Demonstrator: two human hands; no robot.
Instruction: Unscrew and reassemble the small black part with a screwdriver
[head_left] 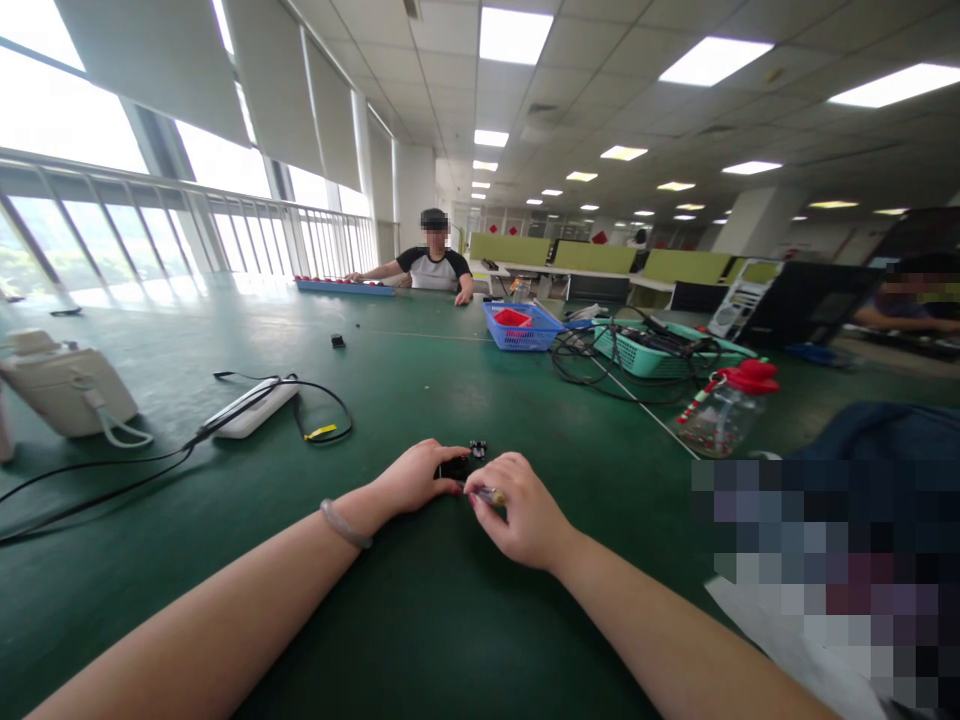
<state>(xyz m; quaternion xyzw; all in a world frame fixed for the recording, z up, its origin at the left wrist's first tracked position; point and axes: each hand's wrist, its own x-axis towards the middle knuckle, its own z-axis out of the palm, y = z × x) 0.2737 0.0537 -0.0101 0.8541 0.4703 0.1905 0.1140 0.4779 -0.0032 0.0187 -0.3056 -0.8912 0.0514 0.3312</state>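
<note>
Left hand: here it is (411,476), bracelet at the wrist, thumb and fingers part-closed, pinching the black part against the green table (427,610).
Black part: this small thing (453,468) sits dead centre, half hidden by fingers.
Right hand: in at four o'clock (525,512), curled tight around a slim pen-like tool (490,495); whether its tip touches the part, I can't tell.
Slip risk: if that tip skids off, it could well catch the left thumb, so close are they!
Loose piece: a tiny dark bit (478,450) at two o'clock, just beyond the fingers; a careless knuckle might flick it away.
Cable: black, looping (349,405) at ten o'clock, well apart; only a wide elbow sweep could snag it.
</note>
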